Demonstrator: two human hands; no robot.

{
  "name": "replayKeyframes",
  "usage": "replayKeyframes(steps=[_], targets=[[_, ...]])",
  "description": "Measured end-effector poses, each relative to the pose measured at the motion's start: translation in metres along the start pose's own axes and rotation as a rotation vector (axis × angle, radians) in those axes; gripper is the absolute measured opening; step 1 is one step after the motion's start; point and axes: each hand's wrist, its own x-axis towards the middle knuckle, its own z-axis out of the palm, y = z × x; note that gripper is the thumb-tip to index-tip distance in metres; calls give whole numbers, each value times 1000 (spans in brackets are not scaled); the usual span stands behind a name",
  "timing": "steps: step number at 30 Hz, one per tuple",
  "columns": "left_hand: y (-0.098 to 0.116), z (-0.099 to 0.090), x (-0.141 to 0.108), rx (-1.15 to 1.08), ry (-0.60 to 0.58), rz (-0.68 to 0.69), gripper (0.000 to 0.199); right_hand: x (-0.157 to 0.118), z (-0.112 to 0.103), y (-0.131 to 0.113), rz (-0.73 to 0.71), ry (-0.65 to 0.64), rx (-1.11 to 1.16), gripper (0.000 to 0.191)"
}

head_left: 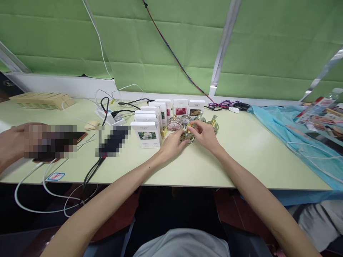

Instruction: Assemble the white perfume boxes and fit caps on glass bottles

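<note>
A round glass perfume bottle [190, 138] stands on the table between my two hands. My left hand [172, 145] closes on its lower body from the left, thumb at the near side. From the right, my right hand [205, 135] pinches at the gold top of this bottle, and the fingertips partly cover it. Close behind are a pinkish round bottle [174, 124] and more bottles, one with a gold neck [213, 120] to the right. White boxes with flower pictures stand left and behind, the nearest showing a white flower [147, 135].
Cables and a white power strip [109, 117] lie left of the boxes. Another person's hand [34, 139] is over a phone [79, 137] at far left. Yellow boxes [41, 101] stand behind it. A blue sheet [270, 123] covers the right end, with a plastic bottle [333, 95].
</note>
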Motion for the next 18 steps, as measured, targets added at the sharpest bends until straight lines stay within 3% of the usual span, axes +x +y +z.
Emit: replayKeyframes(steps=[8, 18], targets=[[-1, -1, 0, -2, 3, 10, 42, 0, 0, -2, 40, 12, 20, 28], [1, -2, -1, -32, 0, 17, 43, 1, 0, 0, 77, -89, 65, 34]])
